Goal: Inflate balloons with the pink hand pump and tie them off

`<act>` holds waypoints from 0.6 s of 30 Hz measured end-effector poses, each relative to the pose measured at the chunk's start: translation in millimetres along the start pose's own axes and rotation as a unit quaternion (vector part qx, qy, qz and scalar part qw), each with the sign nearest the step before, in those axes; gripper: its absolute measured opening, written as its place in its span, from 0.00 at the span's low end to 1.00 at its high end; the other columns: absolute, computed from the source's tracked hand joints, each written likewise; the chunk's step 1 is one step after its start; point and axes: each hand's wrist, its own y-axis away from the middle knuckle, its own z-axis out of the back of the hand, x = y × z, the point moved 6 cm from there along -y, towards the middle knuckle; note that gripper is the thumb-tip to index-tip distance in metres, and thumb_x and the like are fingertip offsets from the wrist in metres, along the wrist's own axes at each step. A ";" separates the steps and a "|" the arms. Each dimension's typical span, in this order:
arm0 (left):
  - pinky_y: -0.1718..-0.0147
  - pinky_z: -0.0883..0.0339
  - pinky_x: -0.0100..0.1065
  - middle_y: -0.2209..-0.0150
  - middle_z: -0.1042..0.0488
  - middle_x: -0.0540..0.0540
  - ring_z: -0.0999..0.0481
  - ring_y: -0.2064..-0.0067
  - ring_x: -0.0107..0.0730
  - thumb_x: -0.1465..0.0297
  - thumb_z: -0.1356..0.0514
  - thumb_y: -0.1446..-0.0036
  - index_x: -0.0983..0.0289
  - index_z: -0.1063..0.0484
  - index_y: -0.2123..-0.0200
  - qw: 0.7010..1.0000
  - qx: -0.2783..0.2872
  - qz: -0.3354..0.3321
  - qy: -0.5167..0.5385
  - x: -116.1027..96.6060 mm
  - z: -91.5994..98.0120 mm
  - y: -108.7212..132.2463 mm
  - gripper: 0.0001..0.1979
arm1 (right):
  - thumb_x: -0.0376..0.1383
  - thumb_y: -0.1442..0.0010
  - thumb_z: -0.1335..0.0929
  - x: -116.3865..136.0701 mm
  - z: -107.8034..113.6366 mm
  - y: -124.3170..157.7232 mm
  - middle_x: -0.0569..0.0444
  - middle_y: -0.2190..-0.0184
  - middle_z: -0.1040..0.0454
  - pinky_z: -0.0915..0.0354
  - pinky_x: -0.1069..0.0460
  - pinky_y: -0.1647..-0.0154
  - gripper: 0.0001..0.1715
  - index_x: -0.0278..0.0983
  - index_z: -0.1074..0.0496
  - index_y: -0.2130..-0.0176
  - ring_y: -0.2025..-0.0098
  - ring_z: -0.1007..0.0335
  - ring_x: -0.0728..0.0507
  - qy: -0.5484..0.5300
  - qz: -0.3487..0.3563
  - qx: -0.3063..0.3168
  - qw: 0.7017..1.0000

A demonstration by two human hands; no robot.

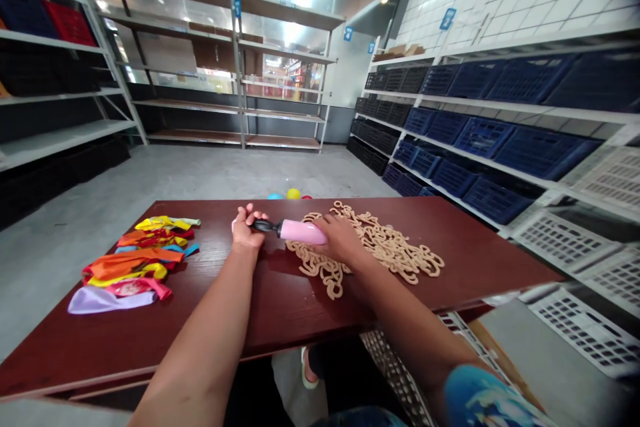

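Your right hand (343, 238) covers part of the pink cylinder (300, 231). The table (280, 307) partly hides a yellow object (293, 193); the bottom edge cuts off your blue sleeve (480, 397).

Arms (213, 327) extended forward; left fingers (242, 214) curled, right fingers (326, 221) bent inward.

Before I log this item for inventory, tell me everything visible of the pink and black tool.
The pink and black tool has a smooth, plastic-looking pink cylinder joined to a narrower black part. It is held crosswise over the table, the left hand around the black end, the right hand on the pink end. The hands partly hide both ends.
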 end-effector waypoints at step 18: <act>0.68 0.29 0.41 0.61 0.25 0.59 0.25 0.63 0.39 0.61 0.51 0.42 0.63 0.28 0.64 0.981 0.043 -0.062 -0.176 -14.6 -20.1 13.8 0.15 | 0.46 0.52 0.31 -6.2 -28.7 -15.9 0.49 0.62 0.29 0.41 0.49 0.58 0.22 0.37 0.36 0.60 0.58 0.34 0.42 -0.126 0.006 -0.058 0.990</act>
